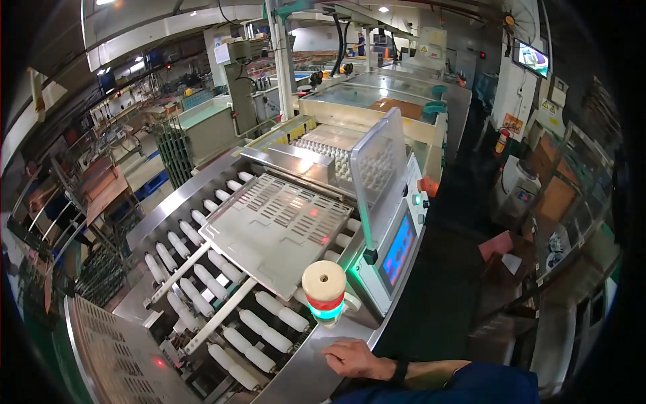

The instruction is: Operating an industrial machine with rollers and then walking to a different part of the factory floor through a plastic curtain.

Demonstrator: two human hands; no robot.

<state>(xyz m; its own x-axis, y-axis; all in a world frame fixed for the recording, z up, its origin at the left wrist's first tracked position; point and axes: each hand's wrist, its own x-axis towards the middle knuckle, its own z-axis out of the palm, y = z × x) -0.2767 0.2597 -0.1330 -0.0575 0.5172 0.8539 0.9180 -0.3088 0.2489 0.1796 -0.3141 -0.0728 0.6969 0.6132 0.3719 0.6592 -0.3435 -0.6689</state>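
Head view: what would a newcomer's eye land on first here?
Probably the signal tower light, cream-capped with red and green bands, standing on the machine's steel edge just above the one hand resting flat there. Left of it, rows of white rollers run under a slotted metal plate. A blue touchscreen glows on the machine's right side.

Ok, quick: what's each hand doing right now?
Left hand: not in view.
Right hand: open, holding nothing, resting flat on the machine's steel edge.
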